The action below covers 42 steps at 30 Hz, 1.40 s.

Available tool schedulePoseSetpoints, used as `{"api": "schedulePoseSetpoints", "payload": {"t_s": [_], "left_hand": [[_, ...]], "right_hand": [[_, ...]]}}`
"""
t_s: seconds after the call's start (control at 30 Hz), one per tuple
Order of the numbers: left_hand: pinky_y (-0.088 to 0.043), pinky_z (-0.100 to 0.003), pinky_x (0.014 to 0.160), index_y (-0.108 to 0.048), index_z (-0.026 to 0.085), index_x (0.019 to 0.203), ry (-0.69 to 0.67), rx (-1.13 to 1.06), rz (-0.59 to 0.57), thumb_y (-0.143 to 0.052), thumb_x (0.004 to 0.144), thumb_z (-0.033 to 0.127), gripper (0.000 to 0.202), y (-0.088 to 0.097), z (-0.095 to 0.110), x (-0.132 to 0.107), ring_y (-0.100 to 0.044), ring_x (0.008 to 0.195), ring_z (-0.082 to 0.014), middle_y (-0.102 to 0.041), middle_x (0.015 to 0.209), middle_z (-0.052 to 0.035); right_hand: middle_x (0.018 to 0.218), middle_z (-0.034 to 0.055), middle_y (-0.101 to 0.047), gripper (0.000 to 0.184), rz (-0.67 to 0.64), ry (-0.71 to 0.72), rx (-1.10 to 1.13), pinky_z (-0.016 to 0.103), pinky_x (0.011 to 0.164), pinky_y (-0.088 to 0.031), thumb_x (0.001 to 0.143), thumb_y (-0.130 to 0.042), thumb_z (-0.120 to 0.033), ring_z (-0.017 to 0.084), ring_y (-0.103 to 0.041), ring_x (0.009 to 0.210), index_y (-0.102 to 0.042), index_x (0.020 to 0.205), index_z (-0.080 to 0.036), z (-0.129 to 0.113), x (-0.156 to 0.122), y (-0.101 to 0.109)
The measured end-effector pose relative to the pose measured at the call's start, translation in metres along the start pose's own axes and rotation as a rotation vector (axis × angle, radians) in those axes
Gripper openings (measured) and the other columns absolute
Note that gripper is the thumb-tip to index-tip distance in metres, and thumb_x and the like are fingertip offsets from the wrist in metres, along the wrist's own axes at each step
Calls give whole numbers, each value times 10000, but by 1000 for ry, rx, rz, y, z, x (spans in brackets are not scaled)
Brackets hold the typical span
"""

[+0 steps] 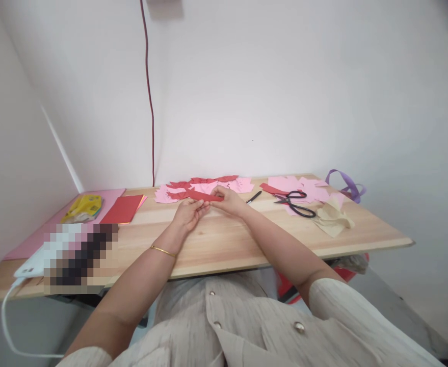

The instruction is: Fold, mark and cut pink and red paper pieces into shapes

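A narrow red paper strip (203,195) is held between my two hands, just above the wooden table. My left hand (189,212) pinches it near its lower edge toward the left. At its right end, my right hand (228,200) grips the strip with the fingers curled over it. Behind the hands lie cut pink paper pieces (164,194) and crinkled red paper pieces (203,180) along the wall side. A black pen (254,197) rests to the right of my right hand. Farther right are scissors (300,209) with black handles, lying with the handles spread.
Pink scraps (315,191), a crumpled beige sheet (333,218) and a purple ribbon (346,182) are at the right. A red paper stack (123,209), a yellow packet (83,208) and a white power strip (36,262) with a cable occupy the left. The table's front edge (224,268) runs before my body.
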<state>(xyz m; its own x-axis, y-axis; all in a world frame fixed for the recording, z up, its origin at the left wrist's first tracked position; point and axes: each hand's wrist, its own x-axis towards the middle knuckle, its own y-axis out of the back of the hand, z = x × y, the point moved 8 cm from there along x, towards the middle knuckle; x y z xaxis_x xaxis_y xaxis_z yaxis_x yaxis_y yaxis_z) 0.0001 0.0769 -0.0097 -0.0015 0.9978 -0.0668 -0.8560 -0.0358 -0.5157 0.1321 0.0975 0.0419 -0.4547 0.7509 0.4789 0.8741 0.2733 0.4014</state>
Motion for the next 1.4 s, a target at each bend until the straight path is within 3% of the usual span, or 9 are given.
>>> {"api": "schedulePoseSetpoints", "payload": {"t_s": [0.13,0.4,0.53,0.67,1.07,1.23,1.4], "left_hand": [[-539,-336,861,-591,120,640,-36,-27,26,-674,681,21,135,5,4,5,-678,745,-140,-684,694,-50],[-542,-339,831,-672,94,742,-69,41,-64,-699,627,47,127,-4,6,0,-677,725,-158,-712,769,-80],[-541,-334,810,-692,103,750,-76,74,-65,-734,577,65,182,-4,5,2,-662,691,-148,-712,754,-66],[-528,-340,827,-700,117,752,-135,71,-48,-767,543,98,220,0,7,4,-663,783,-174,-720,810,-65],[-497,-375,861,-703,122,814,-166,100,-76,-800,503,116,326,-3,7,4,-659,872,-217,-720,858,-70],[-488,-384,879,-707,120,830,-194,125,-100,-808,511,139,336,-5,9,3,-655,859,-208,-719,859,-74],[-490,-383,851,-709,119,829,-239,226,-100,-815,515,178,336,-6,12,2,-651,829,-210,-716,823,-75]], "right_hand": [[797,38,-598,121,148,162,-219,275,680,-408,759,-633,-295,155,-525,749,-600,770,-179,-22,-1,10],[746,24,-646,86,98,153,-310,256,652,-401,782,-610,-240,129,-545,658,-644,817,-169,-13,0,3],[767,34,-656,94,70,206,-300,255,655,-425,803,-589,-241,139,-571,687,-650,819,-171,-20,-1,0],[790,45,-671,157,8,266,-274,283,725,-439,838,-579,-308,162,-598,760,-665,796,-184,-29,-4,-7],[814,27,-646,167,16,96,-18,290,735,-471,742,-666,-308,148,-587,751,-627,824,-169,-18,-5,-11],[910,45,-645,225,-12,34,43,304,745,-482,756,-643,-293,138,-573,760,-624,940,-164,-11,-4,-13],[934,61,-613,225,-75,91,-12,329,798,-474,783,-590,-224,158,-579,848,-640,995,-170,-10,-3,-19]]}}
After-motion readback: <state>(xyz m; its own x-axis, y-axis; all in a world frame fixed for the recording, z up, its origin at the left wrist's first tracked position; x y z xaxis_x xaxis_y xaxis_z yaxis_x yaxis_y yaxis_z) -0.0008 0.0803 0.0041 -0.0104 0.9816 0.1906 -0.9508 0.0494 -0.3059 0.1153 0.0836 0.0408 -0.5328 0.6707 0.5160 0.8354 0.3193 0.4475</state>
